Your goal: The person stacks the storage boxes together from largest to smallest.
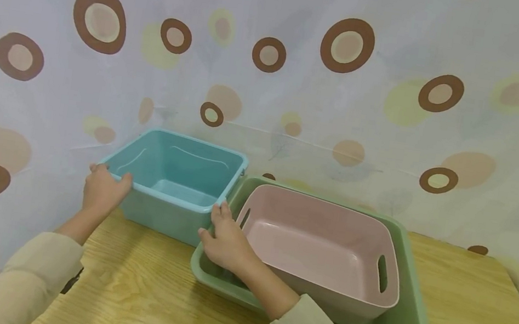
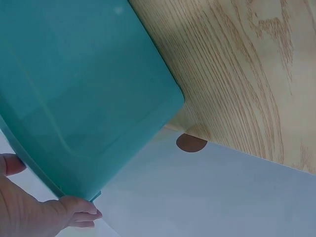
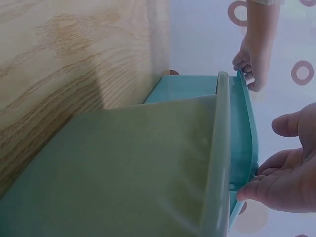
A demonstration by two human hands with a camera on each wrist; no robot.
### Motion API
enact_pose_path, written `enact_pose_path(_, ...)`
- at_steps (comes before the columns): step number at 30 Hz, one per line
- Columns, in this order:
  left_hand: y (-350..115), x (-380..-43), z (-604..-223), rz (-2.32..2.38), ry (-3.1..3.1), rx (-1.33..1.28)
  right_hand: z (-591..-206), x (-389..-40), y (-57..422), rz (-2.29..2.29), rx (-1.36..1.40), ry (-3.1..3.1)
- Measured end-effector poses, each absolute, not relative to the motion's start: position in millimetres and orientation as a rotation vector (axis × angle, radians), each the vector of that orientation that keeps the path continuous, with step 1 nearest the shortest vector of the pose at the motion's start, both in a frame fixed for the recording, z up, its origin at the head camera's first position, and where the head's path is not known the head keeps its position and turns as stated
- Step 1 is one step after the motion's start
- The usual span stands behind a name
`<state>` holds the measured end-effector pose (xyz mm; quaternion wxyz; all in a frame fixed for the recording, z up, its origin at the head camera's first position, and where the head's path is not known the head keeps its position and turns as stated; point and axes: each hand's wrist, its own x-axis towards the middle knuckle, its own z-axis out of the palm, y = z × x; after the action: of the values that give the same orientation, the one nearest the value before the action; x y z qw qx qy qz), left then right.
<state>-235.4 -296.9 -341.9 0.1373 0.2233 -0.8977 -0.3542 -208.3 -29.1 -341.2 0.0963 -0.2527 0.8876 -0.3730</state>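
Note:
A light blue plastic basin stands on the wooden table at the left, with nothing in it. My left hand grips its front left corner; in the left wrist view the fingers bend around the rim and the thumb lies along it. At the front right corner my right hand touches the rim with its fingertips. The right wrist view shows that thumb held away from the basin. Right beside it, a pink basin with handle slots sits inside a larger green basin.
The green basin's rim stands close against the blue basin's right side, under my right forearm. A patterned sheet hangs behind and to the left. Bare wooden table shows in front and at the far right.

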Motion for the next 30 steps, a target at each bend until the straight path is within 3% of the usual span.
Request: enact_pose_path(30,-303,-228,-343,-1.012,-2.603,0.648,-341,-196,-32,-1.098,-0.76,2.645)
